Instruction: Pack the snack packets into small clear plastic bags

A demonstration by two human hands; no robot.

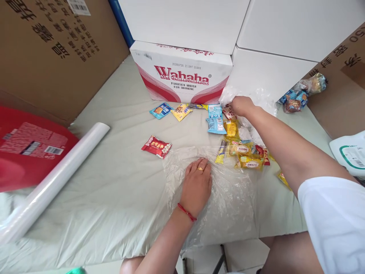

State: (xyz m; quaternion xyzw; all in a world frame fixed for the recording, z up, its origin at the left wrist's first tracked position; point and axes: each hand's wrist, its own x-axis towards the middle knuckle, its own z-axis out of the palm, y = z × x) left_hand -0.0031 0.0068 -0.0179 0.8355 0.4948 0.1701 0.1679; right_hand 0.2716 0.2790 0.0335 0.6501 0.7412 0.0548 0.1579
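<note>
My left hand (198,182) lies flat with outstretched fingers on a clear plastic bag (234,205) spread over the cloth. My right hand (242,106) is closed on a crumpled clear plastic bag (258,97) beside the water carton; its fingertips are partly hidden. Below it lie light blue snack packets (216,125) and several yellow snack packets (242,148), some touching the flat bag. A red snack packet (156,147) rests at that bag's upper left corner. Farther back are a blue packet (161,110) and a yellow packet (181,112).
A Wahaha water carton (184,76) stands at the back against white panels (279,26). Large brown cardboard boxes (57,49) flank the surface. A plastic-film roll (62,179) and a red package (31,148) lie left. Bagged snacks (299,95) and a white bottle (349,154) are right.
</note>
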